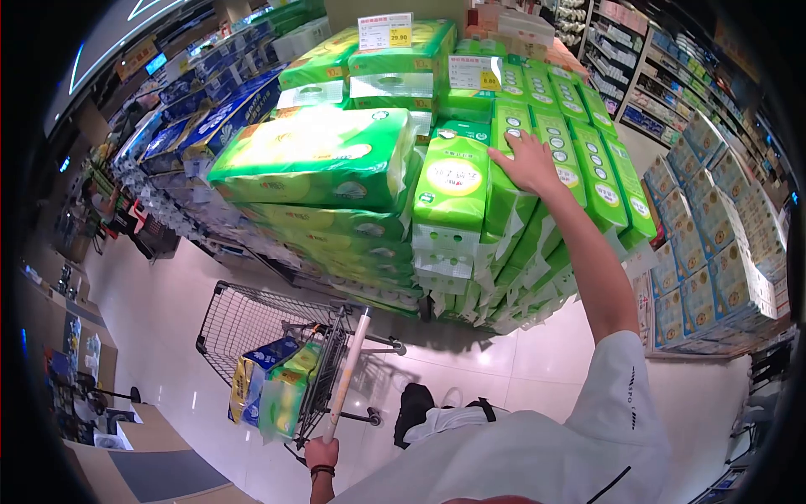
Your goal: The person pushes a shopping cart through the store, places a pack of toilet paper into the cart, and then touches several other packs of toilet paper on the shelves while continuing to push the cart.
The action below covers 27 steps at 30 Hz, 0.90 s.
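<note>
While L hand [321, 454] grips cart [252, 290] handle [348, 370], R hand [529, 164] lies spread on green pack [510, 206], unlifted; cart holds few packs [285, 386] already.

Right hand [529, 164] touches green pack [510, 212] (left hand [321, 454] grips cart handle [348, 370]).

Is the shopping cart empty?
No, the shopping cart holds a blue pack and a green pack, while the left hand grips its handle.

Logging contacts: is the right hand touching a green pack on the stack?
Touching. The head view shows the right hand lying flat on a green pack, fingers spread, no gap.
</note>
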{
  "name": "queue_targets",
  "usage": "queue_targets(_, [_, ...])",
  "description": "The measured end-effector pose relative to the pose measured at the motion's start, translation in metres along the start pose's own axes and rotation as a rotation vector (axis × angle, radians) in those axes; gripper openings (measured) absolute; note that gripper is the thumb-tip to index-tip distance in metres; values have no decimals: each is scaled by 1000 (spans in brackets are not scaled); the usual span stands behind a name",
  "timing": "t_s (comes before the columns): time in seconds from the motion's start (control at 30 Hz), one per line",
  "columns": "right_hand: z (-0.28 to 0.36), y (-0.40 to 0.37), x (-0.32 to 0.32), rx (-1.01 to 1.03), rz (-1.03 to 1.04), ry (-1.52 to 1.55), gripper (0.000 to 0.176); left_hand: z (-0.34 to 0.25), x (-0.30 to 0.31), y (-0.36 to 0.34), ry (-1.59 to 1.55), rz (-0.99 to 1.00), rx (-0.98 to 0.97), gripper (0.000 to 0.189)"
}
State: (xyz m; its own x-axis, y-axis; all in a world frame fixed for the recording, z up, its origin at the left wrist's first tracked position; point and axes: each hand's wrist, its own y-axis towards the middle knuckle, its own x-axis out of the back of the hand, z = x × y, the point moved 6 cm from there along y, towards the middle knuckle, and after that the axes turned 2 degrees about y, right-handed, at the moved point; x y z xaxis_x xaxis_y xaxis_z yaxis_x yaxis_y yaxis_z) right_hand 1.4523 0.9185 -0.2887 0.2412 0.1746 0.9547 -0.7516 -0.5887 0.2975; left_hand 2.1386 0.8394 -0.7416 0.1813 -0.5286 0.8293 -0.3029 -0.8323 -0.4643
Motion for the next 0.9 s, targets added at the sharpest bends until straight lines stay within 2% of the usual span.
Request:
queue_targets(0.03, [0,3,-4,-17,61,-35,83,3,-4,-8,7,2,-5,30])
queue_targets(0.43, [-3,5,-8,-1,64,-85,82,12,-35,-75,51,21,-42,26])
queue_targets(0.6, [0,7,-6,-2,92,-66,83,13,-37,-83,68,19,2,29])
queue_targets(0.7, [-1,6,-8,-15,95,-64,85,9,-30,-88,82,39,107,31])
queue_targets(0.83, [-3,5,-10,-24,33,-12,87,26,-50,-74,1,34,16,34])
queue_targets(0.9, [-6,5,-12,-31,81,-75,86,31,-57,-72,42,52,18,34])
